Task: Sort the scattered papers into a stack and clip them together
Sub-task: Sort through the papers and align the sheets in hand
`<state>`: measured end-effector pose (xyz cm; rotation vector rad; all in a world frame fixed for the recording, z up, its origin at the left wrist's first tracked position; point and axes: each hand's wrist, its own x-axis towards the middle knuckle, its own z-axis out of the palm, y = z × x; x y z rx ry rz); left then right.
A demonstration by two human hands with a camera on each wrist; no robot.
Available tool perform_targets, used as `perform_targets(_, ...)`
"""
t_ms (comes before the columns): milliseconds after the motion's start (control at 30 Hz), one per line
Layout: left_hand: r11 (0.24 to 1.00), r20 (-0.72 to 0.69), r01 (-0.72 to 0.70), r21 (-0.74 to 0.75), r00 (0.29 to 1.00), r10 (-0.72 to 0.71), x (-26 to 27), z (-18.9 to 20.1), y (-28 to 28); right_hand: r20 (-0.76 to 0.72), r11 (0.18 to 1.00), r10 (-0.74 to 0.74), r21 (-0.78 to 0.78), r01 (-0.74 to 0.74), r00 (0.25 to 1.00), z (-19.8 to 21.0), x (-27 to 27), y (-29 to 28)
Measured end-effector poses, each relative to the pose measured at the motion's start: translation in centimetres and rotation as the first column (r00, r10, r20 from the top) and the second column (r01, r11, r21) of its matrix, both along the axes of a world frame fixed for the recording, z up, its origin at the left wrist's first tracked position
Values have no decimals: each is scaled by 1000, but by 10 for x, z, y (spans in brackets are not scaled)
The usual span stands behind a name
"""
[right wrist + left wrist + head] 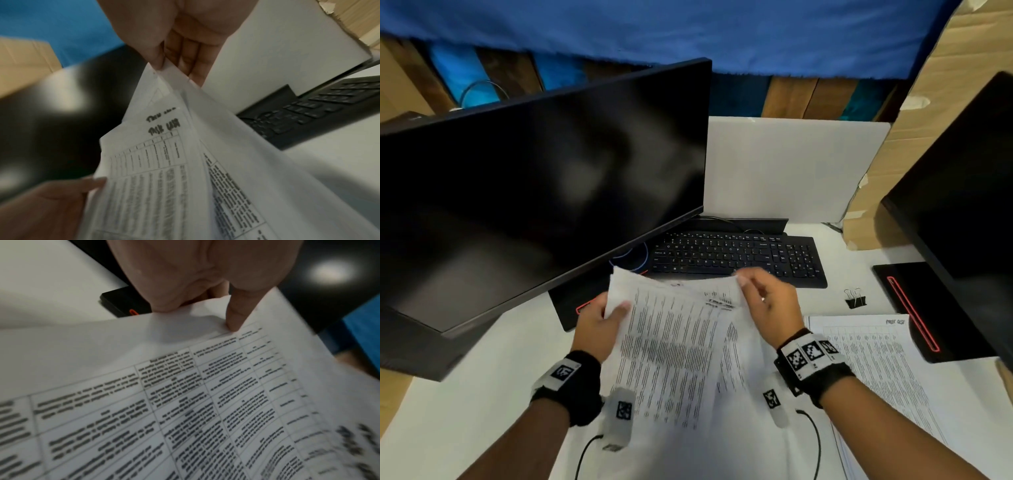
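Note:
Both my hands hold a bunch of printed sheets (674,346) with tables of text, lifted above the white desk. My left hand (599,322) pinches the left edge, thumb (234,316) on top of the sheets (185,386). My right hand (767,294) pinches the top right corner between thumb and fingers (185,56), where the sheets (156,162) fan apart. Another printed sheet (873,370) lies flat on the desk to the right. A black binder clip (855,298) stands on the desk beyond that sheet, untouched.
A large dark monitor (534,192) leans over the desk at left. A black keyboard (736,255) lies behind the papers. A second monitor (969,205) and its black base (921,308) stand at right. Cardboard (928,102) and a white board (784,168) line the back.

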<state>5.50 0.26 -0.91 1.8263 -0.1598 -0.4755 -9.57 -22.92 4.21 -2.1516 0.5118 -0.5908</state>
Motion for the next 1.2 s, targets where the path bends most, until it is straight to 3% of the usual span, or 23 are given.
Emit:
perform_targets(100, 984, -86, -73, -160, 994, 60, 9, 20, -4, 125, 994, -11, 113, -4, 992, 31, 3, 8)
perform_targets(200, 954, -101, -45, -296, 995, 15, 11, 46, -14, 226, 963, -50, 271, -13, 973, 50, 12, 10)
perform_targets(333, 941, -7, -77, -331, 997, 79, 11, 71, -30, 321, 934, -118, 357, -5, 940, 62, 19, 13)
perform_targets(433, 907, 51, -182, -380, 975, 217, 11, 87, -38, 363, 934, -39, 344, -95, 931, 66, 15, 22)
perform_targets(533, 861, 77, -195, -470, 963, 260, 7, 105, -44, 310, 954, -53, 297, -44, 949, 68, 19, 28)
perform_targets(633, 865, 136, -120, -488, 968, 211, -5, 117, -48, 327, 912, -189, 407, 43, 926, 66, 26, 29)
perform_targets(733, 880, 72, -97, -465, 986, 147, -22, 101, -46, 293, 875, -236, 478, 72, 926, 52, 27, 36)
perform_targets(900, 929, -99, -186, -319, 982, 163, -46, 49, -33, 30, 817, -272, 535, 214, 962, 5, 16, 53)
perform_targets(1100, 916, -98, -205, -345, 978, 182, -52, 56, -35, 108, 823, -272, 541, 173, 956, 11, 11, 45)
perform_targets(1200, 932, -127, -195, -307, 978, 163, -58, 49, -39, 35, 801, -277, 560, 210, 960, -3, 6, 48)
